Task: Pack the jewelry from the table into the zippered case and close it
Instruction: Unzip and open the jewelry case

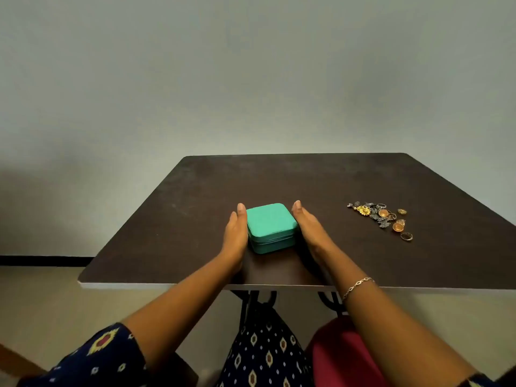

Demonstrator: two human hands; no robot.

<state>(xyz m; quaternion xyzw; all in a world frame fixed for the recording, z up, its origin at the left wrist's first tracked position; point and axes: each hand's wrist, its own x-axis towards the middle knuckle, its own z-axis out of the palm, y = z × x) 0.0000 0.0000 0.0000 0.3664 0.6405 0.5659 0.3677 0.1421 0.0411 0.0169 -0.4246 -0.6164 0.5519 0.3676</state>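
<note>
The person sits at a dark brown desk (195, 219) with both arms stretched forward. The left hand (236, 236) and the right hand (310, 230) stand on edge, palms facing each other, fingers straight and together. Between them sits the teal zippered case (270, 226). Its lid is down and the zipper seam runs round its middle. The left palm lies flat against the case's left side. The right palm lies along its right side, touching or just beside it. Neither hand curls round anything; both are loose and flat.

Well off to the outer side of the right hand, a stretch of desk top away, lies the jewelry (382, 219). It is a small loose heap of gold-toned rings, a yellow flower-shaped piece and some dark silvery bits, too tangled to count.

A thin chain bracelet (357, 286) circles the right forearm behind the wrist. Behind the left hand, the arm ends in a dark blue patterned sleeve (106, 350). Beneath the arms, under the desk's near edge, show its black curved metal legs (251, 300) and a dark red seat (343, 353). Beyond the fingertips rises a plain pale wall (251, 79).
</note>
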